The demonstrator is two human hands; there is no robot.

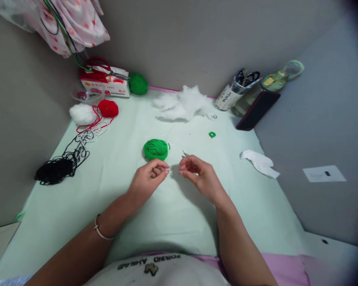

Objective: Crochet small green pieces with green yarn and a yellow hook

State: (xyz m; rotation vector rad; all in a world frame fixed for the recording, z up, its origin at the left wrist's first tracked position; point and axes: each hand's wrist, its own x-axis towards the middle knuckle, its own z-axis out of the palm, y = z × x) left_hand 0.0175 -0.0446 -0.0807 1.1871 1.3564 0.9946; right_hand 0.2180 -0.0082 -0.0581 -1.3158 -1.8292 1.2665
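Note:
My left hand [149, 178] is in a pinch above the table, thumb and forefinger tips together, with a faint pale bit at the fingertips too small to name. My right hand [201, 176], a short gap away, is pinched too; whatever it holds is too small to make out. Just beyond my left hand lies a ball of green yarn [156, 149], with a short loose green end beside it. Behind the right fingers a thin metal tool [185, 153] shows only in part. Farther off to the right lies a small green yarn ring [212, 135].
Back centre lies white stuffing [186, 104]. At left are black yarn [55, 171], white yarn [82, 114], red yarn [108, 108] and red-handled scissors [107, 72] on a box [115, 87]. A pen cup [228, 97], phone [258, 111] and crumpled tissue [260, 163] are right.

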